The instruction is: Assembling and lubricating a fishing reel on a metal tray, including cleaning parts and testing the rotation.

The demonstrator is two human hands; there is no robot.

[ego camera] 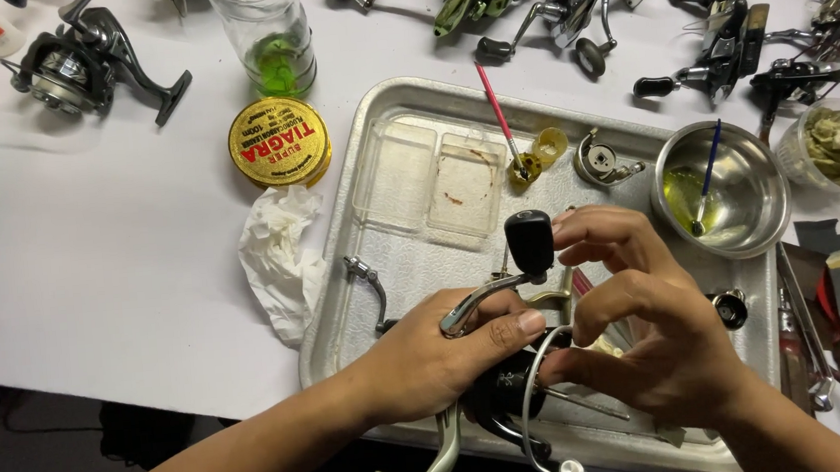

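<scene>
Both hands work on a fishing reel (511,379) over the metal tray (363,270).
The left hand (430,360) is closed around the reel body; the right hand (647,328) pinches near its black handle knob (529,242). Loose parts lie just beyond the hands.

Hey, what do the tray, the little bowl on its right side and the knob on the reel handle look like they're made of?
The tray looks like dull, scuffed sheet metal, probably aluminium, with a matte grey sheen. The small bowl looks like polished steel, given its mirror-like reflections. The black knob, touched by the right hand, looks like matte rubber or plastic; I can't tell which. The left hand grips the reel.
</scene>
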